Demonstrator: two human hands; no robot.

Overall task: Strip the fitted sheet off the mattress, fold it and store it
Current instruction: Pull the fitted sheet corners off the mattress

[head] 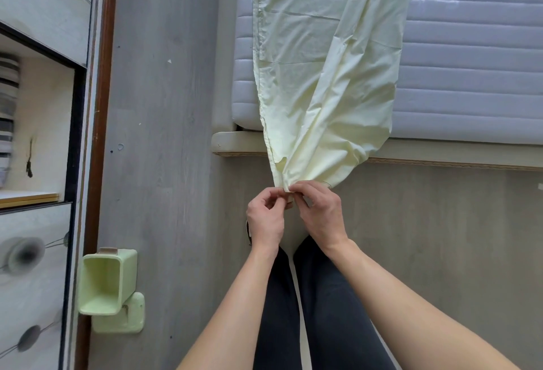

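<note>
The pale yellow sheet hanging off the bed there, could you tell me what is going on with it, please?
A person stands at the edge of the bed, and both the left hand and the right hand pinch one gathered end of the pale yellow fabric sheet. The sheet is already folded into a long strip that trails back across the bare grey quilted mattress. It is not yet stored.

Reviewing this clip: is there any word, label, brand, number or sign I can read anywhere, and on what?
None can be read.
The sheet, mattress, green bin and cabinet doors show no writing; the doors carry only dot-and-line patterns.
</note>
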